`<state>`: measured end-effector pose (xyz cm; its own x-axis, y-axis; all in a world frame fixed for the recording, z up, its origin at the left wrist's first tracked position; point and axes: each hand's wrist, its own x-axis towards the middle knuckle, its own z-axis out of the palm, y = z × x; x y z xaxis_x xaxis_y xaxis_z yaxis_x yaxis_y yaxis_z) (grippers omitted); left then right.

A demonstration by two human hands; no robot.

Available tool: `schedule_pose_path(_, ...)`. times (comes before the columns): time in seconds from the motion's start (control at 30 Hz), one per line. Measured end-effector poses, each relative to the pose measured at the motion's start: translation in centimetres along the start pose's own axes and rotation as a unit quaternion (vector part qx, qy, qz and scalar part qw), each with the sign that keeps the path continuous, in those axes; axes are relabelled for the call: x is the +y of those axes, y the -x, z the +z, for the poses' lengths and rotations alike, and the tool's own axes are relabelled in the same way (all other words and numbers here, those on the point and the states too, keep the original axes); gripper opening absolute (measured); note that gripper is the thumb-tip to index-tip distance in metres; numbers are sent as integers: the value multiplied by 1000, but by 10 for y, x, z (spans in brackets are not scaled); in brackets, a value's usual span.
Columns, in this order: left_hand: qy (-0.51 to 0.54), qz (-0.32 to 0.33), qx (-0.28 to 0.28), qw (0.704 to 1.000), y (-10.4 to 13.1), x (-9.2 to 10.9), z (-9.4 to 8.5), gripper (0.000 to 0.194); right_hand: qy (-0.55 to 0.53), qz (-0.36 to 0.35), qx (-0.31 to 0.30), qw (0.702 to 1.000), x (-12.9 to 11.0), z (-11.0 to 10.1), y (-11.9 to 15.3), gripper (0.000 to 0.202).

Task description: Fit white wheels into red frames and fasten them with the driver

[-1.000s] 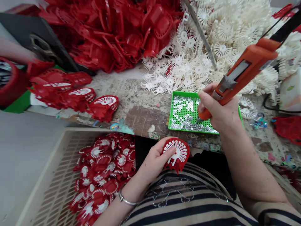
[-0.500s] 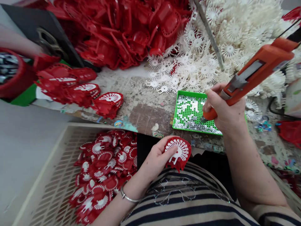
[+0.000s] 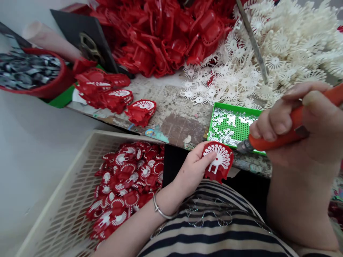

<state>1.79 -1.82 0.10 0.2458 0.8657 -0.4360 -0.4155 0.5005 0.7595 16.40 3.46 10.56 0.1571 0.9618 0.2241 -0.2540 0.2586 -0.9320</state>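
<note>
Between thumb and fingers, my left hand [image 3: 194, 166] grips a red plastic part [image 3: 223, 174] with a white fan-shaped piece [image 3: 220, 157] lying on its face. My right hand [image 3: 302, 121] is wrapped round an orange electric screwdriver [image 3: 276, 137]. The screwdriver's metal tip [image 3: 244, 146] points left, close to the red part's right edge. Whether a screw sits on the tip I cannot make out. Behind the tip lies a green perforated tray [image 3: 213, 123] scattered with small silvery pieces, partly hidden by my right hand.
A heap of red parts [image 3: 166, 35] and a pile of white fan-shaped pieces [image 3: 278, 43] cover the bench's back. Several red assemblies [image 3: 142, 111] line its left edge. Below left stands a cream crate [image 3: 66, 185] of assemblies. A red bucket [image 3: 60, 76] holds metal pieces. A stick [image 3: 252, 39] slants over the pile.
My right hand has lifted the screwdriver out of the tray and brought it nearer me, beside the red part. My left hand still holds that part. The view has shifted somewhat.
</note>
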Motion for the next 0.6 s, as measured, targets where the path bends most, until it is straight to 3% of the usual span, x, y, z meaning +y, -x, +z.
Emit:
schedule_pose_path(0.13, 26, 6, 2, 1000, 4, 1, 9, 29, -10, 8, -30, 999, -7, 14, 20, 18)
schedule_pose_path(0.33, 49, 4, 6, 999, 14, 3, 13, 27, -2, -51, -73, 996, 3, 19, 32, 20)
schedule_pose_path(0.6, 81, -2, -4, 997, 22, 6, 15, 23, 9, -62, -63, 996, 4, 27, 37, 17)
